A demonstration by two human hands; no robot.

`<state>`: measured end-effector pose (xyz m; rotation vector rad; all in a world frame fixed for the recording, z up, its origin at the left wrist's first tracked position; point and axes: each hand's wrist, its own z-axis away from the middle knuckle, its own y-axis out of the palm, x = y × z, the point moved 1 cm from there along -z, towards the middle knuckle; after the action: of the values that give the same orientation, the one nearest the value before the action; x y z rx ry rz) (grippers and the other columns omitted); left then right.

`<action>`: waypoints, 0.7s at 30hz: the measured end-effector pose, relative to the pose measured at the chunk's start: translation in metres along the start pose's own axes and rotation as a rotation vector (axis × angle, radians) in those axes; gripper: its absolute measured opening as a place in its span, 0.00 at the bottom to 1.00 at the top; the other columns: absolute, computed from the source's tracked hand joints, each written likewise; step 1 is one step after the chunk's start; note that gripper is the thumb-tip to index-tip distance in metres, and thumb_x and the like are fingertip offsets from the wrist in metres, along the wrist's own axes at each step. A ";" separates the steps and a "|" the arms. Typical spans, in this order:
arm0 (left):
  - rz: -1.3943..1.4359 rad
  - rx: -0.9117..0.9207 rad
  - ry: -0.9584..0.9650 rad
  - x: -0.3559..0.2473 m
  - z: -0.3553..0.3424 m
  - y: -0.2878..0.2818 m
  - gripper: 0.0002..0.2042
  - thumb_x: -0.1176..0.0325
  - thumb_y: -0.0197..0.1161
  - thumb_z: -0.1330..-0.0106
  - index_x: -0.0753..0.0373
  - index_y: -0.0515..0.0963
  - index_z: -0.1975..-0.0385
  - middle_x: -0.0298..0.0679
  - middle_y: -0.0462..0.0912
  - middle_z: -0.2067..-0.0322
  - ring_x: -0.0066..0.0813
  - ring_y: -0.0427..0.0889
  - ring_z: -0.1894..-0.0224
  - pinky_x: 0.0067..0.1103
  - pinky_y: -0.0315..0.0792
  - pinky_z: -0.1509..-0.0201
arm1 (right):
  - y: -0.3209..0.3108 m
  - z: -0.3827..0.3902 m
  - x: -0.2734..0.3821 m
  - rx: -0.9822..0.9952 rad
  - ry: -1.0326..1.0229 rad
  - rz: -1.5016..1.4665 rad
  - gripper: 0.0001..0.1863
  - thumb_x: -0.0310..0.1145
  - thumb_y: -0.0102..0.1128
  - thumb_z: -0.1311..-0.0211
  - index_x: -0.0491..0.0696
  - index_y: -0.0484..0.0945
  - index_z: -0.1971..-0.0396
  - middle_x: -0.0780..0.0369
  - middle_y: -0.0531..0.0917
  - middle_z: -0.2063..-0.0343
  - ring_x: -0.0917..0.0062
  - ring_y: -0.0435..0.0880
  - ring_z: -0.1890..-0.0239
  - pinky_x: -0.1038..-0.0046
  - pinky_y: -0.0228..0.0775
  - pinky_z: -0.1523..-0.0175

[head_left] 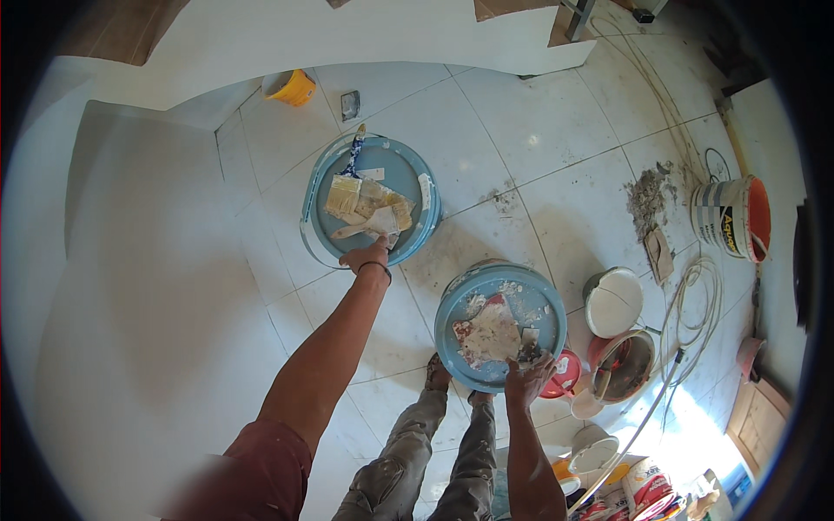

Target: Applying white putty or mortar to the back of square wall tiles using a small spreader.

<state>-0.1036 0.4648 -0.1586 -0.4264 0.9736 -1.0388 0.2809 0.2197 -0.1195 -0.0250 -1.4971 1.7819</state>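
On the far blue lidded bucket [420, 230] lie a wide paintbrush [345, 193] with a blue-patterned handle and a smaller pale-handled tool [352, 230], brush or scraper. My left hand [365, 254] reaches over this lid's near edge, its fingers closed beside the smaller tool; what they pinch is hard to make out. A nearer blue lidded bucket [452, 347] carries a plaster-crusted flat piece [491, 330] and loose crumbs. At that lid's near right edge rests my right hand [532, 380], fingers apart, close to a small dark flat piece [528, 346].
A yellow bucket [297, 88] lies by the wall. To the right are a white bucket [614, 304], a mixing bucket [641, 369], a coiled hose [699, 295], rubble [650, 198] and an orange-lined bucket [725, 217]. Several paint tubs [647, 486] stand at lower right.
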 end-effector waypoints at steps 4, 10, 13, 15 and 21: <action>0.229 0.090 -0.013 0.006 -0.043 -0.006 0.58 0.55 0.86 0.44 0.77 0.46 0.27 0.66 0.74 0.33 0.52 0.82 0.35 0.35 0.79 0.30 | -0.006 0.002 0.025 0.075 0.127 -0.048 0.37 0.32 0.81 0.56 0.42 0.72 0.45 0.49 0.74 0.46 0.47 0.70 0.36 0.43 0.57 0.26; -0.114 0.126 0.057 -0.002 -0.025 0.027 0.64 0.45 0.86 0.47 0.83 0.47 0.27 0.65 0.72 0.31 0.50 0.79 0.31 0.33 0.77 0.27 | -0.018 -0.004 0.009 -0.064 0.059 -0.006 0.30 0.29 0.80 0.58 0.43 0.74 0.53 0.52 0.75 0.49 0.47 0.71 0.41 0.46 0.63 0.34; -0.181 0.072 0.045 -0.017 -0.033 0.020 0.67 0.43 0.86 0.48 0.85 0.44 0.28 0.65 0.72 0.31 0.50 0.79 0.30 0.32 0.76 0.26 | -0.010 -0.001 0.013 -0.040 0.062 -0.077 0.26 0.31 0.76 0.53 0.45 0.74 0.54 0.51 0.78 0.54 0.47 0.74 0.44 0.47 0.65 0.37; -0.215 0.077 0.185 -0.032 -0.046 0.003 0.69 0.44 0.86 0.48 0.86 0.41 0.27 0.66 0.71 0.31 0.51 0.78 0.30 0.33 0.77 0.27 | 0.001 0.004 0.020 -0.020 0.130 -0.190 0.25 0.32 0.75 0.51 0.45 0.74 0.53 0.51 0.80 0.56 0.46 0.75 0.46 0.46 0.66 0.39; -0.253 0.095 0.747 0.031 0.084 -0.013 0.45 0.54 0.86 0.47 0.71 0.65 0.38 0.55 0.81 0.47 0.51 0.83 0.43 0.39 0.79 0.38 | -0.016 -0.014 -0.011 -0.025 0.260 -0.417 0.13 0.31 0.70 0.41 0.43 0.82 0.59 0.53 0.86 0.67 0.56 0.83 0.66 0.57 0.74 0.55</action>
<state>-0.0351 0.4204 -0.1197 -0.0674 1.5473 -1.5147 0.3038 0.2244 -0.1151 0.0393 -1.2323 1.3691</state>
